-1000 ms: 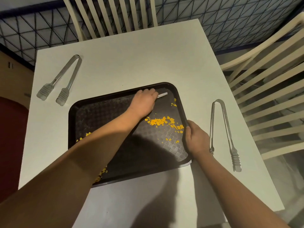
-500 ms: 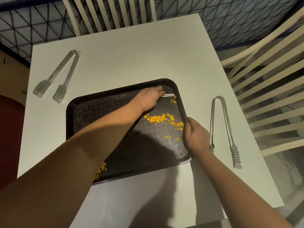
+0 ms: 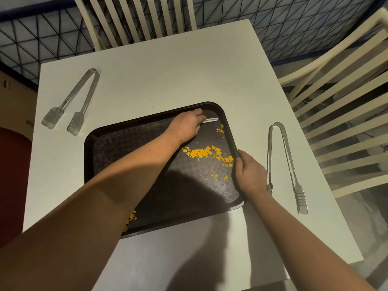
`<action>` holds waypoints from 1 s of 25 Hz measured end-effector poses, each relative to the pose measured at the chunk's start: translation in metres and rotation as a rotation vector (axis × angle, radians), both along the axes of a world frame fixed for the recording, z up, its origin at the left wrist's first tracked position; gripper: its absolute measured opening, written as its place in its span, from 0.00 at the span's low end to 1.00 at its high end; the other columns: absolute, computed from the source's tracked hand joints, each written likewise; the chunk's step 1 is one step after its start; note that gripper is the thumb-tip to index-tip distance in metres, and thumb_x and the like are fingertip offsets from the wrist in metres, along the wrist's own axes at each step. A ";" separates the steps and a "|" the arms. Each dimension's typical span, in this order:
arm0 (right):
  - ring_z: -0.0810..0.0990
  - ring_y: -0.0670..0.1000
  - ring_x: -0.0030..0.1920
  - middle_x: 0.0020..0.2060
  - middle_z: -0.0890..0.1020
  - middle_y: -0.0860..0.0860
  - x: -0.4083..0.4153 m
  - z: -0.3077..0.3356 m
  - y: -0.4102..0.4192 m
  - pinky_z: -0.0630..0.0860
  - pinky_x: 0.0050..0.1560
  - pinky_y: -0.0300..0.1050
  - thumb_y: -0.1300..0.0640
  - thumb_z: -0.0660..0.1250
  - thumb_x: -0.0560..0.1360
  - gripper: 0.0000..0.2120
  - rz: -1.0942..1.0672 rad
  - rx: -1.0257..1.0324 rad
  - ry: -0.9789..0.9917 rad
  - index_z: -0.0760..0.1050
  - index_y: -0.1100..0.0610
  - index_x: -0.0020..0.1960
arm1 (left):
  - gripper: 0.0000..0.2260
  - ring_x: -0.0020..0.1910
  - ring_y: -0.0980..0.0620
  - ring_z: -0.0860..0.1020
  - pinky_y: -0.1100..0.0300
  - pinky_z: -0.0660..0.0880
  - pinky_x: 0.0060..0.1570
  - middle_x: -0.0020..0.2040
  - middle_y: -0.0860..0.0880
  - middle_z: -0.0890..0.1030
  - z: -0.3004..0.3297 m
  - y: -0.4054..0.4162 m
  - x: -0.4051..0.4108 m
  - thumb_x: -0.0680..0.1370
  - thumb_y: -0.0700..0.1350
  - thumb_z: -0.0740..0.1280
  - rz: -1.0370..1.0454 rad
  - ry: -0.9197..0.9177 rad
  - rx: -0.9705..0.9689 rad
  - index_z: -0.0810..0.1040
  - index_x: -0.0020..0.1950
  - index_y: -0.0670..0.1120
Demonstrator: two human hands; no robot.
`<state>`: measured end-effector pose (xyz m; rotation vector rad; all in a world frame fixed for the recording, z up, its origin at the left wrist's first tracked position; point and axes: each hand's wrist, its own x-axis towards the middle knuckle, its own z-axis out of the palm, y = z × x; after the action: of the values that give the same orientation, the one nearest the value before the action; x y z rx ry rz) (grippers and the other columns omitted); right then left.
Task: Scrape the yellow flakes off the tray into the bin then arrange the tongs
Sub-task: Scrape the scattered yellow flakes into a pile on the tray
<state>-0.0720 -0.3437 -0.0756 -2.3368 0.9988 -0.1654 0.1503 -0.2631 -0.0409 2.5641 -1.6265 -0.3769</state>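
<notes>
Flakes [image 3: 206, 153], yellow, lie mostly in a loose band across the right half of the dark tray [image 3: 130, 143]; a few sit near its far right corner, and a small clump shows at the near edge beside the left forearm. Left hand [image 3: 185, 126] reaches across the tray to the far right corner, fingers curled round a thin pale scraper [image 3: 211, 120] whose tip points right, close to the far rim. Right hand [image 3: 248, 172] grips the tray's right rim, thumb inside, fingers wrapped under the edge. Tray lies slightly skewed on the white table [image 3: 168, 70], its near right corner close to the table's near edge. Right tongs [image 3: 283, 162] lie just beside the right hand, apart from the tray, hinge away, tips toward the person. Left tongs [image 3: 72, 101] lie well apart near the table's left edge, arms spread. Far half of the table is bare. Slatted chairs [image 3: 136, 19] stand against the far and right sides. Bin not visible.
</notes>
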 end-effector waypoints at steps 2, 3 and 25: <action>0.78 0.60 0.42 0.43 0.81 0.53 -0.001 -0.001 0.000 0.66 0.38 0.43 0.50 0.49 0.74 0.17 -0.001 -0.005 -0.006 0.73 0.53 0.53 | 0.16 0.52 0.40 0.75 0.50 0.74 0.48 0.57 0.41 0.74 -0.001 0.000 0.005 0.78 0.38 0.58 0.103 -0.022 -0.029 0.73 0.65 0.42; 0.78 0.60 0.41 0.42 0.81 0.52 0.000 -0.002 0.000 0.66 0.37 0.43 0.50 0.49 0.74 0.17 -0.004 -0.009 -0.003 0.73 0.53 0.53 | 0.16 0.53 0.40 0.75 0.49 0.74 0.48 0.57 0.41 0.74 -0.001 -0.002 0.007 0.78 0.38 0.58 0.148 -0.034 -0.032 0.72 0.66 0.42; 0.77 0.61 0.41 0.42 0.81 0.53 0.000 -0.001 0.000 0.64 0.36 0.44 0.50 0.48 0.73 0.18 -0.011 -0.007 0.019 0.73 0.53 0.52 | 0.17 0.54 0.44 0.72 0.53 0.69 0.43 0.57 0.45 0.74 -0.001 0.003 -0.023 0.78 0.38 0.58 -0.108 -0.120 0.109 0.70 0.67 0.45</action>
<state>-0.0716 -0.3439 -0.0770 -2.3438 1.0221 -0.1521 0.1276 -0.2605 -0.0416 2.6313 -1.8397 -0.3341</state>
